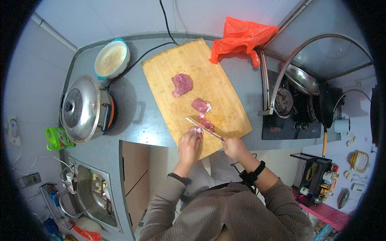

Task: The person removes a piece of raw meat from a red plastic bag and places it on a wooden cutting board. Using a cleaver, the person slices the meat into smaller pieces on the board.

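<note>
My right hand (235,147) grips the handle of a kitchen knife (203,128), whose blade points up and left across a wooden cutting board (162,81). Under the fingers of my left hand (187,147) a piece of raw meat (197,131) is pressed to the board, just left of the blade. Small cut bits of meat (206,123) lie along the far side of the knife. Beyond them rests a chunk of meat (201,105) with a white fatty end. A larger chunk (182,85) sits farther up the board.
At the back right lies a red plastic bag (241,39), beside the gas stove (289,126). A lidded steel pot (83,108) and a bowl (111,58) stand to the left. Past the counter corner is a steel sink (93,192). The board's near corner overhangs the counter edge.
</note>
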Demonstrator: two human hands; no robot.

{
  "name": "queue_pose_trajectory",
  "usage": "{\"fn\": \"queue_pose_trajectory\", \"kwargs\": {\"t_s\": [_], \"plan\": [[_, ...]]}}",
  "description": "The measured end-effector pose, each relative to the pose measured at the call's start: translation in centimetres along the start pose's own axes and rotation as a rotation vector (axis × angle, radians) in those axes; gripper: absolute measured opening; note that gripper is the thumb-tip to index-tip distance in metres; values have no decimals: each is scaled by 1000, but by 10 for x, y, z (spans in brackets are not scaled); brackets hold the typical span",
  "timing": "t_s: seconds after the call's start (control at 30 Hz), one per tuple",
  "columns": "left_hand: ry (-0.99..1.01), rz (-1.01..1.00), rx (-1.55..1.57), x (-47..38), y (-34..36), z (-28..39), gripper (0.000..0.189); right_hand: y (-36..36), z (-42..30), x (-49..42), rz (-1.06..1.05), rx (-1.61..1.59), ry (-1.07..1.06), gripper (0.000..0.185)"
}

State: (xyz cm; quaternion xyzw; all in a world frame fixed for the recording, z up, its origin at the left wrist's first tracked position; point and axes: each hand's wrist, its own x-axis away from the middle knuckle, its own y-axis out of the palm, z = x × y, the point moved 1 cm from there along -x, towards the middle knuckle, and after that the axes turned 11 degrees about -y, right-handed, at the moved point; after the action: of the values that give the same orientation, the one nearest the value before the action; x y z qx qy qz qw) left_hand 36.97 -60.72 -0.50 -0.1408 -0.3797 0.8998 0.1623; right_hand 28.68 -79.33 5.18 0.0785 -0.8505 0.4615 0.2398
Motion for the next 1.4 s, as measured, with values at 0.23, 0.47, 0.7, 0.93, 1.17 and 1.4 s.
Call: {"fn": "queue_pose_trajectory", "kwargs": {"t_s": [0.23,0.47,0.7,0.93,1.17,1.4], "plan": [[6,-40,-9,-12,20,-8,28,7,-19,-4,68,203,-165,18],[25,-41,-15,-11,26,-16,28,13,-29,-30,-34,107,-108,19],[19,-70,-1,-9,24,-13,20,0,-25,-26,-95,178,-166,20],[-14,-91,-16,-8,27,-17,22,6,-36,-45,-166,166,-131,25],[2,-56,3,-8,28,-15,22,0,-18,-26,-144,210,-73,22],[17,-61,-14,-10,29,-17,20,14,-30,-53,-128,145,-81,23]]}}
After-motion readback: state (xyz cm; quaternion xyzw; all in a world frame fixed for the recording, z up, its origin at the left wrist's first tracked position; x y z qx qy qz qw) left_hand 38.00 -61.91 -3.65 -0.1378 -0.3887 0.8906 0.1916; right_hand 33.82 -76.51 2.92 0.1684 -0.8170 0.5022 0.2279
